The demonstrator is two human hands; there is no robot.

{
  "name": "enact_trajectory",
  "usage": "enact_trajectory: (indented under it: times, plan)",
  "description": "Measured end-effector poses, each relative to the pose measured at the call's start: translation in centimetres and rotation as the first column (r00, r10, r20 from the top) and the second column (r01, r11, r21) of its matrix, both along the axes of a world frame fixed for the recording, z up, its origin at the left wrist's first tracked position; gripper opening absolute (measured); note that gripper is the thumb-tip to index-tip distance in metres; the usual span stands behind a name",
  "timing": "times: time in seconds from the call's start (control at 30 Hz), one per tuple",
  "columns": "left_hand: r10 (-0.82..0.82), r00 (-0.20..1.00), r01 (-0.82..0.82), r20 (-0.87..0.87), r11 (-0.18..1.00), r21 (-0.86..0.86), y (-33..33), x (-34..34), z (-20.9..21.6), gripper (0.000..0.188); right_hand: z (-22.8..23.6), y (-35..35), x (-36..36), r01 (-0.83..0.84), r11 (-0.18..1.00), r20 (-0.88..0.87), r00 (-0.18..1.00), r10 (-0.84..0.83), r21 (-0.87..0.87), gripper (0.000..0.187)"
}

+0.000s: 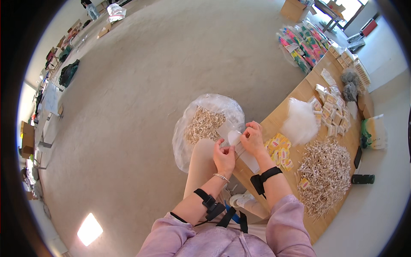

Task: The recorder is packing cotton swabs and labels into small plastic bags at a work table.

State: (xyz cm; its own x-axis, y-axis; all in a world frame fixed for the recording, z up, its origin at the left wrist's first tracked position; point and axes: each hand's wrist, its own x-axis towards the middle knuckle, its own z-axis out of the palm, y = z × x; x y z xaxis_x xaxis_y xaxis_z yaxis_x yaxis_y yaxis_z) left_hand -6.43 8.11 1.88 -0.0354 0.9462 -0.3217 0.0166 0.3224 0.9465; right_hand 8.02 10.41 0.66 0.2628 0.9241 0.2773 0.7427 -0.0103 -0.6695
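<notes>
Over the table's near left edge, my right hand (pixel 253 139) pinches a small clear plastic bag (pixel 234 137) with a whitish patch on it. My left hand (pixel 224 158) is at the bag's lower side, fingers curled against it; the exact grip is partly hidden. Just beyond my knee, a large clear sack (pixel 234 108) stands on the floor, holding many loose cotton swabs (pixel 205 124). Right of my right hand, small yellow printed cards (pixel 279 150) lie in a heap. Beside them is a stack of clear plastic bags (pixel 301 122). A big pile of cotton swabs (pixel 325 175) covers the table's near part.
The wooden table (pixel 274 115) runs along my right side. Small packed boxes (pixel 334 109) are heaped farther back. A dark green cylinder (pixel 362 179) lies by the wall. Bundled colourful packages (pixel 304 45) rest on the floor past the table. A person (pixel 90 9) is far left.
</notes>
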Motion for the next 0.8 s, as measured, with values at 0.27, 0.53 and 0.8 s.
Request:
enact_trajectory:
  times: [0.27,0.53,0.8]
  plan:
    - [-0.406,0.824,0.536,-0.395,0.783,0.315,0.1,-4.8,0.2,0.038,-0.3,-1.1,2.0,0.003,1.0,-0.008,1.0,-0.003,-0.004,0.012]
    - [0.297,0.341,-0.201,-0.892,0.95,0.239,14.8,-18.8,0.8,0.067,7.6,-9.1,-1.9,0.054,0.994,-0.2,0.979,-0.033,0.1,0.019]
    - [-0.529,0.766,0.617,-0.366,0.766,0.184,3.7,-10.3,-0.8,0.062,5.3,-21.6,0.7,0.39,0.919,-0.366,0.849,-0.38,-0.049,0.02]
